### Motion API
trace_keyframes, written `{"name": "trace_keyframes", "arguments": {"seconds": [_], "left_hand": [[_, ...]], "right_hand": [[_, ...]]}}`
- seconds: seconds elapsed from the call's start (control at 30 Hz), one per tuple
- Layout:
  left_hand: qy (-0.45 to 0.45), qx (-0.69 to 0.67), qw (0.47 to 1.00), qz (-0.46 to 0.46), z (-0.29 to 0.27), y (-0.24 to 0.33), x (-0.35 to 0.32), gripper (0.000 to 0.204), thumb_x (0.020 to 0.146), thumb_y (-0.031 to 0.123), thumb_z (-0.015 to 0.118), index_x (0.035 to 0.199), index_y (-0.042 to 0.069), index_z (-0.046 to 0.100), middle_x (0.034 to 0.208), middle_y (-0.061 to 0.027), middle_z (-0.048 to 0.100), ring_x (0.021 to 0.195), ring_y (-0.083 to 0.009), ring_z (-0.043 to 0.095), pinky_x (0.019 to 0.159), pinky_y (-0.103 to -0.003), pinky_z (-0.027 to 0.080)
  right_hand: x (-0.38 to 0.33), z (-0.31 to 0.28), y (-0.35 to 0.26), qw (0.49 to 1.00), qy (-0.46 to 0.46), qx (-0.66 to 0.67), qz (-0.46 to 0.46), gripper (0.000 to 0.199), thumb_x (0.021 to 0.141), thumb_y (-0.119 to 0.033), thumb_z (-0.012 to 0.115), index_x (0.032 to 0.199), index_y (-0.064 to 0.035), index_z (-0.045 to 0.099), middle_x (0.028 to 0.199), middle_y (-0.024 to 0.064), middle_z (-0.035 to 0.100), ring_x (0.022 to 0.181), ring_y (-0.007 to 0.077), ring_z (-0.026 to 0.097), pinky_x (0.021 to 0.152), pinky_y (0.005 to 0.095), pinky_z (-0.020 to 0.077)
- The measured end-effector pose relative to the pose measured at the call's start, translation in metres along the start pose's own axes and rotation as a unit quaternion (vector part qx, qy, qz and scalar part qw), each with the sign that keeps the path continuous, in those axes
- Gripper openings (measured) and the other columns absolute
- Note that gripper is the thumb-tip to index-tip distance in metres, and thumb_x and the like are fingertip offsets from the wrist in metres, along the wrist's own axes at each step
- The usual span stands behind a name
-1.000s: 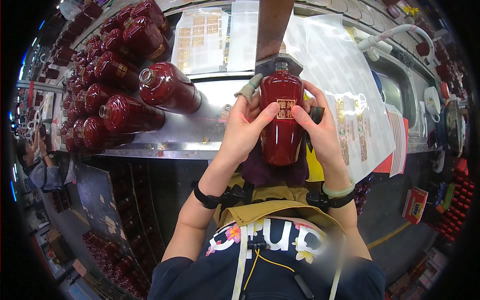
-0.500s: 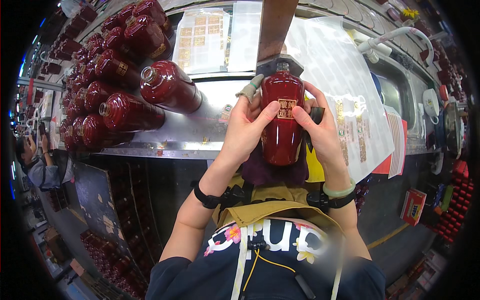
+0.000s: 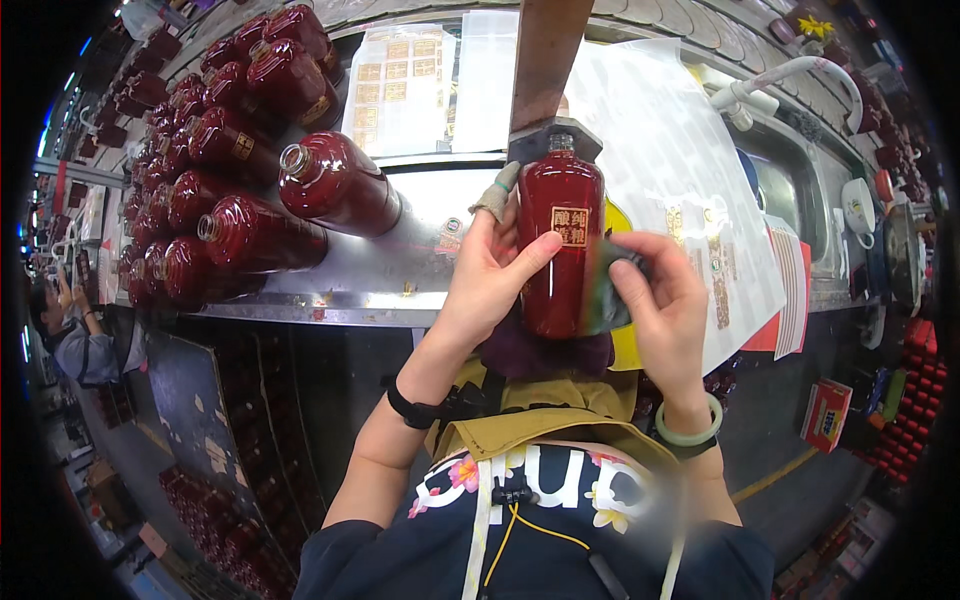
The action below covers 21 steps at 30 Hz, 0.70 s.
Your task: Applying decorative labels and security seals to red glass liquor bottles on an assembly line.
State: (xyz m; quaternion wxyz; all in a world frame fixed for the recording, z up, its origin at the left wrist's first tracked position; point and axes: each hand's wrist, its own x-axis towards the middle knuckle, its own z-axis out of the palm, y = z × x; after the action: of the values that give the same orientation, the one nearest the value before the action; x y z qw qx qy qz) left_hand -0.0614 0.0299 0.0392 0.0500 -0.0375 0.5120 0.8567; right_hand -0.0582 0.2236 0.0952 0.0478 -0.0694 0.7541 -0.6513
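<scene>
A glossy dark-red glass bottle stands at the bench's near edge, slightly tilted, its clear neck pointing away and a gold square decal on its front. My left hand is wrapped around its left side, thumb across the front below the decal; one finger wears a cloth cover. In my right hand is a thin dark-green flat piece, smeared by motion, pinched between thumb and fingers against the bottle's right side. A dark purple cloth lies under the bottle's base.
Many more red bottles crowd the bench at left. Sheets of gold decals lie at the back, and a translucent sheet covers the right. Beyond it are a sink and white tap. A brown post rises behind the bottle.
My right hand has come off the decal, moved right and down, and now holds the green piece out flat against the bottle's side. My left hand keeps its hold; the bottle has shifted slightly left.
</scene>
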Motion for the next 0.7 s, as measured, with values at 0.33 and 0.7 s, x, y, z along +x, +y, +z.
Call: {"name": "trace_keyframes", "arguments": {"seconds": [0.33, 0.7], "left_hand": [[0.000, -0.002, 1.000, 0.009, 0.001, 0.000, 0.001, 0.088, 0.098, 0.006, 0.073, 0.165, -0.001, 0.016, 0.162, -0.0199, 0.040, 0.143, -0.0234, 0.049, 0.119, -0.038, 0.041], [0.004, 0.002, 1.000, 0.011, 0.002, -0.001, 0.001, 0.088, 0.097, 0.005, 0.073, 0.165, -0.002, 0.016, 0.161, -0.0204, 0.040, 0.143, -0.0235, 0.048, 0.120, -0.038, 0.040]], "right_hand": [[-0.007, 0.010, 0.009, 0.997, 0.013, -0.076, -0.025, 0.023, 0.093, -0.001, 0.073, 0.116, 0.0007, 0.072, 0.099, 0.0105, 0.073, 0.086, 0.0143, 0.071, 0.076, 0.0281, 0.0548], [-0.005, 0.011, 0.013, 0.986, 0.023, -0.147, -0.072, 0.023, 0.088, -0.003, 0.076, 0.111, -0.0024, 0.073, 0.096, 0.0126, 0.072, 0.081, 0.0233, 0.070, 0.072, 0.0331, 0.0537]]}}
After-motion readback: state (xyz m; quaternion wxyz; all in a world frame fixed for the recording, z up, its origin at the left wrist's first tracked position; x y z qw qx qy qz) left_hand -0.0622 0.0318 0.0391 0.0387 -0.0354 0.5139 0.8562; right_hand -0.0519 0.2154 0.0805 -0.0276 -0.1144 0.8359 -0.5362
